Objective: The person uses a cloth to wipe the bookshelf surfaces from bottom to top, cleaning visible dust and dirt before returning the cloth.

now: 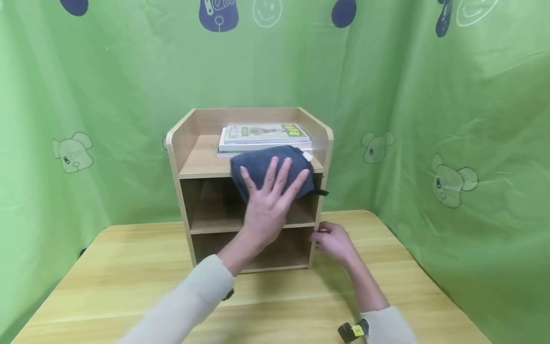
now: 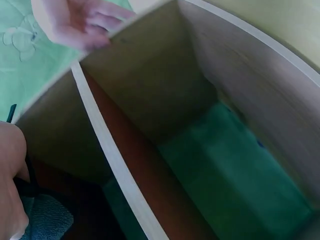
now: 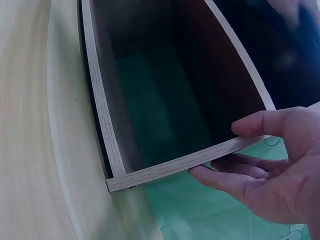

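Note:
In the head view a dark blue fabric pouch (image 1: 261, 163) with a black strap is in front of the top board and upper compartment of a wooden shelf unit (image 1: 253, 229). My left hand (image 1: 268, 205) holds the pouch, its fingers spread across the near face; the thumb is hidden. At the left wrist view's lower left, part of the pouch (image 2: 50, 220) shows beside that hand (image 2: 10, 185). My right hand (image 1: 335, 241) grips the unit's right side panel low down. The right wrist view shows the thumb of this hand (image 3: 280, 170) inside the panel's edge and the fingers outside.
A small stack of books (image 1: 266, 136) lies on the unit's top, between raised side and back boards. The unit stands on a light wooden table (image 1: 142, 267). Green printed curtains (image 1: 429, 143) hang behind and at both sides. A black band with a yellow tag (image 1: 357, 330) is at the right sleeve.

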Demonstrator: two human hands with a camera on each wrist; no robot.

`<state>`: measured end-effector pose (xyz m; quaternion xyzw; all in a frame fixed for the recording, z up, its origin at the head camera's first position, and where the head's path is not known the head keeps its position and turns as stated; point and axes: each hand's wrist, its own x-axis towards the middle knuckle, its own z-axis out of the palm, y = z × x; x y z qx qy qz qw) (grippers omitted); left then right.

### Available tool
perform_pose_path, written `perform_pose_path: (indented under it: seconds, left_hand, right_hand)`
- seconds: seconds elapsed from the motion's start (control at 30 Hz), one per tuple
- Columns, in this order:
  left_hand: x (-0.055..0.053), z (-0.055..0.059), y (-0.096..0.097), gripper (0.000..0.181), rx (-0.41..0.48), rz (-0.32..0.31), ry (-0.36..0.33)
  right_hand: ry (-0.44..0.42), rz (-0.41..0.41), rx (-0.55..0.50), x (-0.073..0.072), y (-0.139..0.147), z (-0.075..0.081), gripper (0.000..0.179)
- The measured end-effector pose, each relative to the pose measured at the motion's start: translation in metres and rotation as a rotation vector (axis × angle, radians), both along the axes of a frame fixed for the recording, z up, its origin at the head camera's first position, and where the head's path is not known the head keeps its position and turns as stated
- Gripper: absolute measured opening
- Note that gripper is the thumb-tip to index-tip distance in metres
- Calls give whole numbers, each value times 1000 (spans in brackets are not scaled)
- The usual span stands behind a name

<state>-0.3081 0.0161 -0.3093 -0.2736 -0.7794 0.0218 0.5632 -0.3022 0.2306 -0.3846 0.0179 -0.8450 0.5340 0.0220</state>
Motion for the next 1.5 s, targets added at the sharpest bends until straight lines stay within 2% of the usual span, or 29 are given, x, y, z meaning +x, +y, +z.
perform_pose_path:
  seconds: [0.13, 0.27, 0.4, 0.53, 0.73, 0.93, 1.03, 1.3, 1.5]
  left_hand:
    - [4, 5, 23, 68, -13, 9, -38]
    - [8, 12, 21, 64, -59, 15, -76]
    - [10, 17, 1, 67, -143, -2, -90]
    - [10, 20, -30, 74, -190, 1, -97]
    - [11, 19, -85, 84, -165, -24, -100]
    - [14, 13, -129, 90, -84, -58, -71]
    - [15, 10, -137, 88, -46, -77, -60]
    - [18, -5, -129, 83, 40, -187, -45]
    - [27, -16, -146, 76, 35, -250, -5]
  right_hand:
    - [8, 13, -53, 1, 0, -2, 39]
    - [11, 22, -85, 1, -1, -1, 40]
    - [4, 30, -71, 0, 0, -1, 43]
    - [-11, 34, -49, -2, 0, 0, 46]
    - [-25, 26, -35, -3, -3, 1, 46]
    - [-31, 43, -53, -2, -2, 0, 48]
    - [-35, 36, -63, -1, -1, 0, 44]
    - [-26, 28, -60, 3, -2, 1, 48]
    - [-24, 26, -78, 2, -3, 1, 47]
